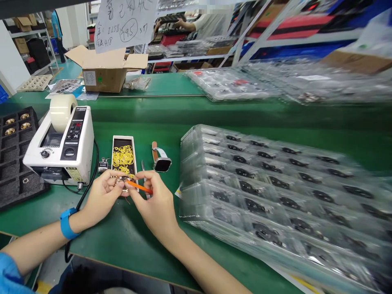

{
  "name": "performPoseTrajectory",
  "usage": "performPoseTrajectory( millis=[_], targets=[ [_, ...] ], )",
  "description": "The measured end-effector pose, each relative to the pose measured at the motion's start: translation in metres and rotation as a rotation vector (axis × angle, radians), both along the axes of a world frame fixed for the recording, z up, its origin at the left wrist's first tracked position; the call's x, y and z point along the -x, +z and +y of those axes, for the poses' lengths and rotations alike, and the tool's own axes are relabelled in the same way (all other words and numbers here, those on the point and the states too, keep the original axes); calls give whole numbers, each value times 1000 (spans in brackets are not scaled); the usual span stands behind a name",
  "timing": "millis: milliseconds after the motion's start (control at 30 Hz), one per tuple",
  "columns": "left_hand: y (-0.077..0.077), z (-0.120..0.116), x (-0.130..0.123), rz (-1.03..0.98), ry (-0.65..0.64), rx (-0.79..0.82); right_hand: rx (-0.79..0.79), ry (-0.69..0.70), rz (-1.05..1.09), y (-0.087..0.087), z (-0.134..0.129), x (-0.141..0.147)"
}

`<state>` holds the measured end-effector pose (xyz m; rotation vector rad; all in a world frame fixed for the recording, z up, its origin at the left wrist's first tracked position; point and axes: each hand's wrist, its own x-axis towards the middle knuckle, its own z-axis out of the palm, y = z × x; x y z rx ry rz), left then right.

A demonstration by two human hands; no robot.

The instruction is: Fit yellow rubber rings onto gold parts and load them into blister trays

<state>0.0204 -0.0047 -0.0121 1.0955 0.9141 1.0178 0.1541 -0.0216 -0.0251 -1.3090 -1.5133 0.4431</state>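
Note:
Near the bench's front edge my left hand [105, 194] has its fingers closed around a small round metallic part [124, 184], perhaps a watch movement; its details are too small to make out. My right hand [156, 198] pinches a thin orange stick [141, 188], its tip touching or just over the part. Right behind my hands lies an open white-edged box [133, 147] with yellow rings [122, 157] in it. A pair of tweezers [143, 166] lies partly hidden by my right hand. To the right rests a smartwatch [162, 164] with a strap.
At left stand a white tape dispenser [82, 143], a small tally counter [103, 164] and a black foam tray [18, 163] with gold rings. Stacked clear plastic trays [196, 196] with black parts fill the right. Behind are a cardboard box [105, 77], more trays [226, 83] and a person's arm [190, 26].

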Motion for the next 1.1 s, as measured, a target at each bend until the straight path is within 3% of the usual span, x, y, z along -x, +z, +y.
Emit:
performPoseTrajectory(
  millis=[133,200,300,367,467,600,667,800,1100],
  targets=[
    [0,-1,1,49,-6,14,92,160,-19,3,6,-5],
    [2,-1,3,168,-56,-41,79,205,-56,4,9,-7],
    [9,3,8,501,-118,-270,-20,219,-153,5,9,-11],
    [14,6,11,637,-69,-419,-181,189,-220,7,6,-13],
    [17,8,12,537,32,-377,-497,64,-352,10,-3,-14],
    [16,6,10,224,15,-32,-730,-14,-556,10,-11,-11],
    [15,3,8,128,-12,59,-721,-55,-580,9,-10,-10],
    [16,-5,6,68,-89,69,-630,-62,-512,8,-3,-11],
    [18,-15,4,205,-25,-37,-640,57,-459,5,-1,-13]
  ],
)
